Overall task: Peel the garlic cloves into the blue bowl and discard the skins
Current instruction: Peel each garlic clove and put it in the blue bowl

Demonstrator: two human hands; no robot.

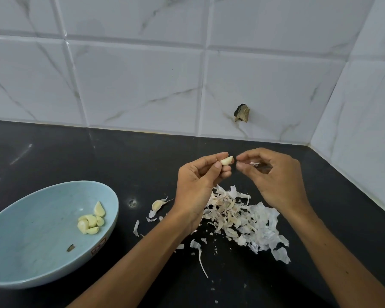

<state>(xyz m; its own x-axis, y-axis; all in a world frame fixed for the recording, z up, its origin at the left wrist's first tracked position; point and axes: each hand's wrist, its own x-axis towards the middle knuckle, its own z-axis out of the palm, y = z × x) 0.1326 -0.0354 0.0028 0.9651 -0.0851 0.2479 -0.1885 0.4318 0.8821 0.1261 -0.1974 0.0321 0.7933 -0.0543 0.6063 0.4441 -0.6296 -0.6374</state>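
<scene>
Centre frame, left hand (200, 176) pinches near-bare garlic clove (227, 161); right hand (273, 174) pinches skin scrap (254, 163) beside it. Blue bowl (31, 241) lower left w/ peeled cloves (91, 221). Best: drop scrap on skin pile (242, 216), check clove's clean, then bowl it.
</scene>
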